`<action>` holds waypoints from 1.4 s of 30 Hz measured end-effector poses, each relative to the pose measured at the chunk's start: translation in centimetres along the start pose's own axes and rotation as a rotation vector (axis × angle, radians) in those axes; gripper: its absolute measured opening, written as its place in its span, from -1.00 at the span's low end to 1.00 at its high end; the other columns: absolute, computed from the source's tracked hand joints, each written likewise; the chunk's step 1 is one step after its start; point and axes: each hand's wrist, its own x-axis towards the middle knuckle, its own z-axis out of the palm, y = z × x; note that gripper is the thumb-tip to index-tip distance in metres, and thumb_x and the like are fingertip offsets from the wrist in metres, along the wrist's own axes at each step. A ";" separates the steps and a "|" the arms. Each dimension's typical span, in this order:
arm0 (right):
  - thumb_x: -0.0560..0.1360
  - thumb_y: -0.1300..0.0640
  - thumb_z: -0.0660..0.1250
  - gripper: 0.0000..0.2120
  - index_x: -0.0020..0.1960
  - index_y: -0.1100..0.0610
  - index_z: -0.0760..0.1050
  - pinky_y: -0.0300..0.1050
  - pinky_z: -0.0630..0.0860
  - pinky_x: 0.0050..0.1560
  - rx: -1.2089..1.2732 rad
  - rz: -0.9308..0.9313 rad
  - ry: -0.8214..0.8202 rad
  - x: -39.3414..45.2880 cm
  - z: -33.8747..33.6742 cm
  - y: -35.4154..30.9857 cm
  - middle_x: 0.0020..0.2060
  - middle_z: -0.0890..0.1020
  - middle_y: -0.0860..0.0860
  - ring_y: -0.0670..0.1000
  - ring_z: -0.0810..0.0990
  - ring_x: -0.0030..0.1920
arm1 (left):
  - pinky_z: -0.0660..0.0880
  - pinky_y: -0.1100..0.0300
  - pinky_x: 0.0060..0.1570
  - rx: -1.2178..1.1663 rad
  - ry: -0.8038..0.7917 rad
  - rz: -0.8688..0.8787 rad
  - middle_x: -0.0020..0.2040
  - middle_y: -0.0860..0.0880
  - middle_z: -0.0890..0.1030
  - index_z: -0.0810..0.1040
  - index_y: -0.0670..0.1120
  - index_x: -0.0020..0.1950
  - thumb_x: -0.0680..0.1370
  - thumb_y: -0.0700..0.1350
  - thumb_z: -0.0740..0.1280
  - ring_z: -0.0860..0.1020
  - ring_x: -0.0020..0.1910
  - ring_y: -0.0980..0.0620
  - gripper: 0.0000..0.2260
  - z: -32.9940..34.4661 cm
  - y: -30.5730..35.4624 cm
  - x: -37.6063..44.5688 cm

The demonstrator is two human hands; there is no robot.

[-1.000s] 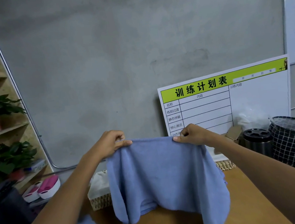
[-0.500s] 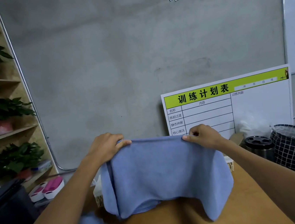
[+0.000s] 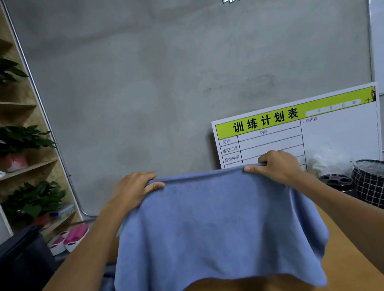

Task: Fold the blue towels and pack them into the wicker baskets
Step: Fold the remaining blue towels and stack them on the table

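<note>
Both hands are gripping the top edge of one blue towel: the left hand is pinching its left corner, the right hand its right corner. The towel is hanging spread below the hands, above the table. Compared with a second ago, the hands are sitting further apart and the cloth is hanging flatter, with fewer bunched folds. Judgement: straightening is nearly finished; folding has not begun. No wicker basket is now showing.
</note>
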 end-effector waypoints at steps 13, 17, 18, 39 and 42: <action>0.50 -0.34 0.28 -0.41 -0.39 0.13 0.27 -0.07 0.30 -0.34 0.131 -0.099 0.007 1.7 0.8 1.9 -0.50 0.43 -0.01 0.01 0.43 -0.39 | 0.30 0.05 -0.30 -0.001 0.016 -0.028 -0.32 0.02 0.47 0.35 -0.03 -0.12 0.45 0.48 -0.05 0.46 -0.28 -0.04 -0.42 0.9 -1.6 1.0; 0.51 -0.31 0.30 -0.39 -0.35 0.20 0.29 -0.06 0.26 -0.35 0.172 -0.130 0.008 1.0 0.8 2.1 -0.50 0.39 0.02 0.04 0.38 -0.40 | 0.31 0.04 -0.30 0.000 0.016 -0.005 -0.32 0.03 0.46 0.33 -0.01 -0.10 0.45 0.48 -0.04 0.46 -0.30 -0.05 -0.44 0.2 -1.2 -0.1; 0.50 -0.32 0.30 -0.39 -0.34 0.21 0.31 -0.06 0.26 -0.35 0.170 -0.130 0.009 0.7 0.7 2.0 -0.49 0.41 0.03 0.04 0.40 -0.39 | 0.33 0.03 -0.29 0.002 0.023 -0.008 -0.32 0.03 0.47 0.33 0.00 -0.09 0.46 0.48 -0.03 0.46 -0.29 -0.07 -0.45 -0.1 -1.0 -0.4; 0.38 -0.54 0.17 -0.32 -0.34 0.11 0.39 -0.09 0.33 -0.22 -0.256 -0.077 -0.245 -1.6 2.3 5.8 -0.31 0.55 -0.04 0.09 0.49 -0.16 | 0.28 0.09 -0.32 0.078 0.122 0.093 -0.25 -0.08 0.64 0.45 -0.02 -0.14 0.51 0.40 -0.06 0.63 -0.19 -0.19 -0.45 8.0 2.2 -2.8; 0.38 -0.57 0.12 -0.32 -0.29 0.06 0.49 -0.10 0.38 -0.20 -0.293 -0.023 -0.445 -2.8 9.4 9.8 -0.25 0.57 -0.07 0.04 0.55 -0.10 | 0.32 0.06 -0.26 0.068 -0.066 0.037 -0.17 -0.05 0.66 0.49 0.02 -0.07 0.46 0.45 -0.16 0.63 -0.12 -0.18 -0.37 16.8 2.6 -3.7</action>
